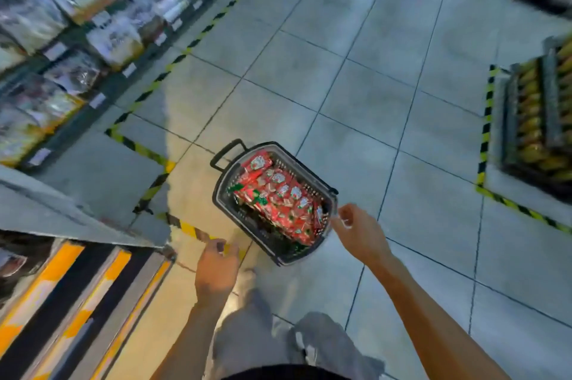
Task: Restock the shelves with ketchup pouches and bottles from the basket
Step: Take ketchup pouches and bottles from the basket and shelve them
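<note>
We see the basket of soft, light ketchup pouches on the floor, our right hand at its rim and left hand loosely curled, empty; pinch pouches by their edges.

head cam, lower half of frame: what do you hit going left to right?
Shelf edge with orange and black stripes → left hand → basket of red ketchup pouches → right hand, at the basket's right rim → rack of yellow goods at the far right.
</note>
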Demonstrator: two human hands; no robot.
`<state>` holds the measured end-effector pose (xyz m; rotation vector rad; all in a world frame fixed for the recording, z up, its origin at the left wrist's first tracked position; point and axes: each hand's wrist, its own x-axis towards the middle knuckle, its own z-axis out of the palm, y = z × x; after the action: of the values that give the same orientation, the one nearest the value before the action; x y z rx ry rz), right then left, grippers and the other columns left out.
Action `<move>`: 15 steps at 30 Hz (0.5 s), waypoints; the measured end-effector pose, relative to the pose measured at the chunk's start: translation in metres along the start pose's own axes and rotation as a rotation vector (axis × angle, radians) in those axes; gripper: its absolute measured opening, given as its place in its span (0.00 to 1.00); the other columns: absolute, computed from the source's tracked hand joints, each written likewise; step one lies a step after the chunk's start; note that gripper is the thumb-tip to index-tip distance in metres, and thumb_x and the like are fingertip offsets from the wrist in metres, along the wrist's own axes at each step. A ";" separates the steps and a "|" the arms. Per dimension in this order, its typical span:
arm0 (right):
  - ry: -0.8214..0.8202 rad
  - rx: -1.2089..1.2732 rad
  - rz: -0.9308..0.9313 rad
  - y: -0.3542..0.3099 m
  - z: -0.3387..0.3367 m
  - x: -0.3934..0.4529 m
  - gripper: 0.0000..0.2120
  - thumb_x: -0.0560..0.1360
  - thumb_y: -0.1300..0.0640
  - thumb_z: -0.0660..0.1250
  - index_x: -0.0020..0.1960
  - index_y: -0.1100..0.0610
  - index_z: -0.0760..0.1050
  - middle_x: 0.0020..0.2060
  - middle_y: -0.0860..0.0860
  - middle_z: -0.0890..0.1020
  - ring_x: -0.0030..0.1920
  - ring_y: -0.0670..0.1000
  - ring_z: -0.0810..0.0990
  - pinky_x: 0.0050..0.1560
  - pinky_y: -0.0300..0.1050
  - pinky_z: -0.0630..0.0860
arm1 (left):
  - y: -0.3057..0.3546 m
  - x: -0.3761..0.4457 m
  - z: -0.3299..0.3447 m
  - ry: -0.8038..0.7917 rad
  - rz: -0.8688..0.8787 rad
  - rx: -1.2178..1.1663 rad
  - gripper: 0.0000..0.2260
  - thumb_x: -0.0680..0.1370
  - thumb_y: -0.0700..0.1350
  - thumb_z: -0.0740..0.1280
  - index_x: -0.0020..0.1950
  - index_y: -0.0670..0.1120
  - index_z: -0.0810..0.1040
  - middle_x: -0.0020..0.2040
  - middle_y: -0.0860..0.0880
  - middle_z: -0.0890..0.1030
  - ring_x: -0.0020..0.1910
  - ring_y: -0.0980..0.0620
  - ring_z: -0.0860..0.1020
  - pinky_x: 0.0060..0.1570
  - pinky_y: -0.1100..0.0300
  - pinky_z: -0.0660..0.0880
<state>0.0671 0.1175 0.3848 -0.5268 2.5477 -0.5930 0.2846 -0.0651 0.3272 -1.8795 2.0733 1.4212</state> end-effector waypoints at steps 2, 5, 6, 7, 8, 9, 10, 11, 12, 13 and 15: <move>-0.023 -0.032 0.027 0.006 0.001 0.023 0.09 0.78 0.45 0.67 0.51 0.50 0.74 0.44 0.49 0.82 0.46 0.53 0.82 0.43 0.44 0.73 | 0.004 0.019 0.010 -0.001 -0.031 0.035 0.14 0.80 0.52 0.65 0.60 0.45 0.76 0.60 0.43 0.81 0.58 0.40 0.77 0.52 0.50 0.71; -0.052 -0.080 0.047 0.011 0.007 0.063 0.09 0.78 0.45 0.67 0.51 0.51 0.73 0.43 0.47 0.80 0.43 0.51 0.79 0.41 0.44 0.71 | 0.008 0.047 0.026 0.000 -0.083 0.092 0.17 0.81 0.55 0.63 0.64 0.47 0.75 0.63 0.47 0.79 0.60 0.41 0.77 0.52 0.51 0.71; -0.058 -0.096 0.044 0.012 0.011 0.079 0.10 0.78 0.45 0.67 0.52 0.51 0.73 0.43 0.47 0.79 0.41 0.51 0.78 0.40 0.44 0.70 | 0.009 0.058 0.033 0.008 -0.101 0.099 0.17 0.81 0.55 0.63 0.65 0.47 0.75 0.64 0.47 0.79 0.60 0.42 0.77 0.51 0.52 0.70; -0.066 -0.114 0.037 0.013 0.016 0.097 0.10 0.78 0.45 0.67 0.52 0.51 0.73 0.42 0.47 0.78 0.40 0.51 0.76 0.39 0.44 0.69 | 0.009 0.069 0.040 0.018 -0.118 0.100 0.18 0.81 0.55 0.63 0.65 0.46 0.75 0.64 0.47 0.79 0.60 0.42 0.77 0.51 0.52 0.70; -0.077 -0.135 0.028 0.014 0.023 0.115 0.10 0.78 0.45 0.67 0.51 0.51 0.72 0.41 0.47 0.77 0.39 0.51 0.75 0.37 0.44 0.68 | 0.007 0.079 0.049 0.030 -0.138 0.097 0.18 0.81 0.55 0.62 0.65 0.46 0.75 0.64 0.46 0.79 0.60 0.42 0.77 0.52 0.51 0.71; -0.093 -0.158 0.015 0.015 0.031 0.134 0.10 0.78 0.45 0.66 0.51 0.52 0.72 0.40 0.48 0.77 0.38 0.52 0.75 0.36 0.45 0.68 | 0.005 0.090 0.058 0.041 -0.160 0.094 0.18 0.81 0.55 0.62 0.66 0.46 0.74 0.64 0.46 0.78 0.60 0.41 0.77 0.53 0.51 0.71; -0.115 -0.182 0.001 0.017 0.041 0.153 0.11 0.78 0.45 0.66 0.51 0.52 0.72 0.41 0.49 0.77 0.37 0.51 0.75 0.35 0.45 0.68 | 0.003 0.101 0.069 0.053 -0.189 0.090 0.18 0.81 0.56 0.62 0.66 0.46 0.74 0.64 0.46 0.78 0.60 0.41 0.77 0.54 0.50 0.71; -0.141 -0.206 -0.015 0.020 0.051 0.173 0.12 0.78 0.45 0.65 0.52 0.53 0.72 0.41 0.50 0.78 0.38 0.52 0.76 0.35 0.45 0.69 | 0.000 0.112 0.081 0.065 -0.222 0.083 0.19 0.81 0.56 0.62 0.66 0.46 0.73 0.65 0.45 0.78 0.61 0.41 0.77 0.55 0.50 0.72; -0.164 -0.230 -0.034 0.024 0.063 0.193 0.13 0.78 0.44 0.65 0.52 0.54 0.73 0.43 0.51 0.79 0.39 0.52 0.77 0.36 0.45 0.70 | -0.004 0.122 0.094 0.077 -0.257 0.074 0.19 0.81 0.56 0.61 0.67 0.45 0.73 0.65 0.45 0.78 0.62 0.41 0.76 0.57 0.50 0.72; -0.184 -0.251 -0.052 0.030 0.076 0.213 0.14 0.78 0.44 0.65 0.54 0.54 0.73 0.45 0.53 0.80 0.41 0.53 0.77 0.38 0.46 0.73 | -0.009 0.133 0.108 0.085 -0.293 0.060 0.20 0.81 0.56 0.61 0.68 0.45 0.72 0.65 0.44 0.77 0.62 0.41 0.76 0.58 0.50 0.72; -0.219 -0.285 -0.088 0.044 0.103 0.251 0.17 0.79 0.44 0.65 0.58 0.56 0.73 0.51 0.56 0.80 0.47 0.56 0.79 0.46 0.52 0.78 | -0.022 0.154 0.140 0.098 -0.360 0.016 0.22 0.81 0.56 0.62 0.70 0.44 0.71 0.66 0.42 0.77 0.63 0.40 0.76 0.59 0.50 0.72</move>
<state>-0.0953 0.0074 0.1924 -0.7605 2.4194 -0.1873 0.1827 -0.1003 0.1477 -2.2121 1.6560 1.2451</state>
